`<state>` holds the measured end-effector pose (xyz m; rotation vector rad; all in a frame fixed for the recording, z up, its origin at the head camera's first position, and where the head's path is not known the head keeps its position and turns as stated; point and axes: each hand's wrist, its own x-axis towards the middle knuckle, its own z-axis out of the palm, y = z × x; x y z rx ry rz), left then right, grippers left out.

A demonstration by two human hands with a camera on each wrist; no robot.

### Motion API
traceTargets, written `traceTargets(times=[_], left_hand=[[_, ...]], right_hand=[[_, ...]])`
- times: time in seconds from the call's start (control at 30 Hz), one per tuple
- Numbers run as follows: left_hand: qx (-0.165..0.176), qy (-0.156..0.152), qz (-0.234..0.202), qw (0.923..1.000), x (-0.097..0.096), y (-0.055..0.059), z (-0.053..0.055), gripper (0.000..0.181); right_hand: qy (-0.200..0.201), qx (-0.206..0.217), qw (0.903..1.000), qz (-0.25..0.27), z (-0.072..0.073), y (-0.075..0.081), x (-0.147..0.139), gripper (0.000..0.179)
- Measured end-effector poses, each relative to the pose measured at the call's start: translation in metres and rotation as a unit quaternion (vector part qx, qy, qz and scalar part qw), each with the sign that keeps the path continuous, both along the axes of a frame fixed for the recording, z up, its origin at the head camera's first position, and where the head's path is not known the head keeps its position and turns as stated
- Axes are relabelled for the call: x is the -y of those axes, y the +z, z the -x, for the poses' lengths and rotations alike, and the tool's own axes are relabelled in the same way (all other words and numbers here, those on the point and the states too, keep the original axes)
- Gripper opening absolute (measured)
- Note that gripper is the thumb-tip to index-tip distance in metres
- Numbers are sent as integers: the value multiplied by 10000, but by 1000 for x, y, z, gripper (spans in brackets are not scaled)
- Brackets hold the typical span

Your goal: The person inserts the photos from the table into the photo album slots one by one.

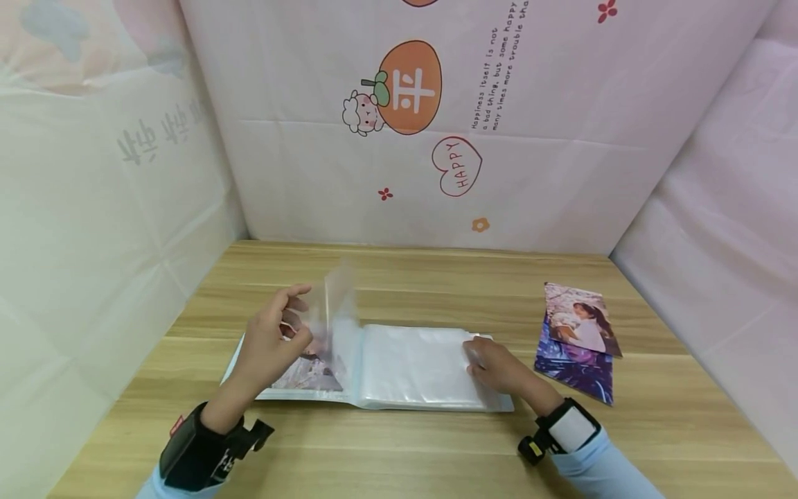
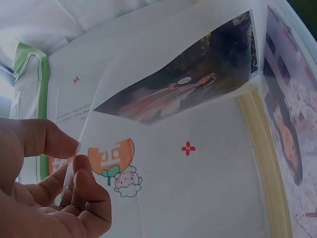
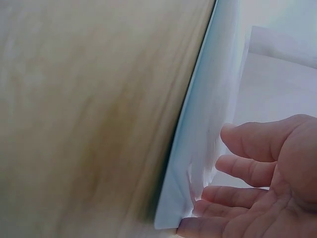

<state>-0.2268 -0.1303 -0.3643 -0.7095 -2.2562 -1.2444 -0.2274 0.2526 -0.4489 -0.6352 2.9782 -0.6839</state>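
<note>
A photo album (image 1: 357, 398) lies spread out on the table, with clear sleeve pages. My left hand (image 1: 264, 339) pinches the edge of one raised transparent page (image 2: 148, 54) between thumb and fingers, over the album's left half. Through that page shows a dark photo (image 2: 198, 74) of a person in a long dress. Under the left hand, a pink blossom photo (image 1: 312, 374) sits in the left side. At the right edge of the white sleeve pages (image 1: 414, 364), my right hand (image 1: 495, 364) rests its fingertips, fingers fairly straight in the right wrist view.
Two loose photos overlap on the table right of the album: a blossom portrait (image 1: 582, 326) on top of a blue and purple picture (image 1: 576, 374). The wooden tabletop (image 1: 386, 457) is enclosed by a printed white cloth (image 1: 299, 180) at the back and both sides.
</note>
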Motion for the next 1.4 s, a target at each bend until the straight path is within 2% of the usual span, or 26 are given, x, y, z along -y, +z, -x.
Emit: traceTargets(times=[0.2,0.37,0.5,0.67,0.83,1.1,1.2,1.4], left_hand=[[700,339,-345,9964,14,-1,-4,52],[1135,649,-510,9901,26,-4,-7,45],[1458,1030,-352,9833,33,-7,-7,42],[1638,1365,51,9770,44,-12,-5,41],[1958,1351,255,9710,54,-12,-5,43],[2599,1437,632,9528,63,-16,-6,55],[2641,1399,901,9500,68,-20,-6,57],[2557,1259,1452,9475,76,-29,-2,50]], right_hand=[[-173,296,9994,1,0,2,1,39],[-173,339,9993,19,-1,3,2,39],[-132,312,9994,7,-1,2,2,39],[-80,244,9997,-13,-1,1,1,38],[-92,251,9996,1,-1,2,1,39],[-2,108,9999,95,-3,4,2,36],[-10,124,9998,124,-3,5,3,36],[-32,176,9998,97,-2,5,2,37]])
